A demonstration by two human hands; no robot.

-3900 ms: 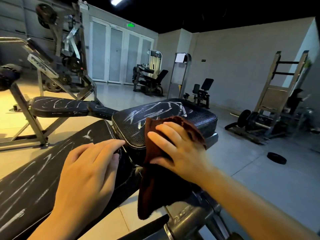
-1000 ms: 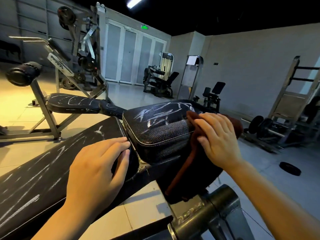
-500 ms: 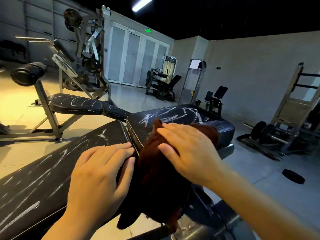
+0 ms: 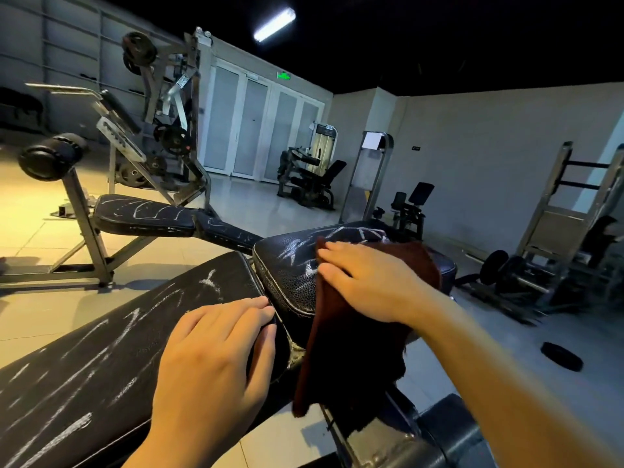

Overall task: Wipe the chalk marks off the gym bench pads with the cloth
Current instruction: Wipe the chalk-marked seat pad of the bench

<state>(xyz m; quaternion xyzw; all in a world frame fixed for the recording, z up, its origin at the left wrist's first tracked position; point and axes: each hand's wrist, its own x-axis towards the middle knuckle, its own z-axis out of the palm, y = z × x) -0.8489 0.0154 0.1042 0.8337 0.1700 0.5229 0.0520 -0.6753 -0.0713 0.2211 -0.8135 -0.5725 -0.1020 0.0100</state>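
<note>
Here the right hand (image 4: 371,285) is pressing flat, fingers straight, on the brown cloth (image 4: 351,339), draping it over the seat pad (image 4: 287,265) to scrub its chalk marks (image 4: 297,253). The left hand (image 4: 212,359) is resting spread on the long pad (image 4: 101,359), probably steadying the bench.

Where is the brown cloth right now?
The brown cloth is draped over the seat pad, mid-frame, under the right hand.

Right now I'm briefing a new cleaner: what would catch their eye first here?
The right hand presses a dark red cloth on the chalk-scribbled seat pad at centre. The left hand rests on the long pad, streaked white, lower left.
</note>
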